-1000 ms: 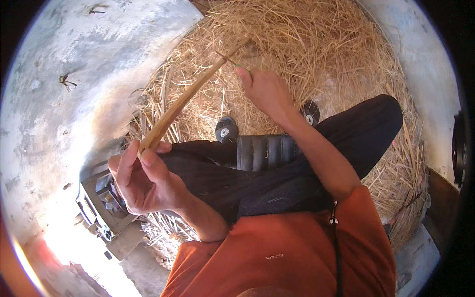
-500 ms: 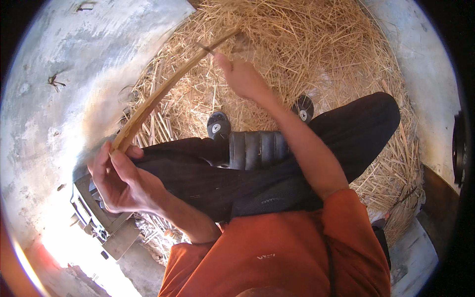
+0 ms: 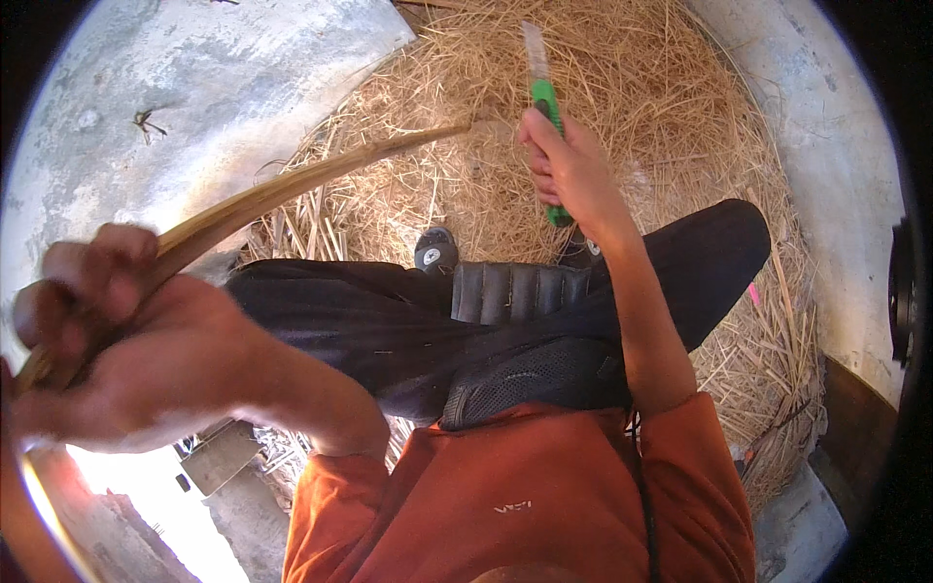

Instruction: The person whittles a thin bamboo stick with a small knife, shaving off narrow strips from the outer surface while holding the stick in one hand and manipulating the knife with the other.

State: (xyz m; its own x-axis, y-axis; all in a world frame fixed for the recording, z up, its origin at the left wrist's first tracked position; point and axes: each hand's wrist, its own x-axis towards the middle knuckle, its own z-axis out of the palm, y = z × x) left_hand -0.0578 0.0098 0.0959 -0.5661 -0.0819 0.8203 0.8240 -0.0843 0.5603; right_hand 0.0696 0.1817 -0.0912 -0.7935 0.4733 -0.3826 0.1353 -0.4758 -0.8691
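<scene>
Orange sleeves and black trousers closest, seen from above, legs crossed over a black ribbed knee pad (image 3: 520,291). Left hand (image 3: 126,360) large and blurred at the near left edge, fingers curled tight around the thick end of a long cane strip (image 3: 292,185). Tan, fibrous, a little curved; long axis running from that fist up and to the right, tapering to a thin tip near the right hand. Tip apparently just left of the right hand's knuckles, maybe touching, hard to judge because of the lens bend. Right hand (image 3: 569,170) farther out, arm stretched forward, fingers wrapped firm around a utility knife (image 3: 542,107) with green plastic handle. Grey metal blade pointing up and away from the body, so cutting edge above the fingers and the strip's tip beside them on the left. Right hand thus the nearer one to the free end, left hand only anchoring the butt. Under and beyond everything, a wide bed of dry straw (image 3: 671,117), yellow, thin, tangled. Around the bed, rough pale concrete floor (image 3: 194,87), stained grey and white. Two dark shoe tips just past the knees on the straw.
</scene>
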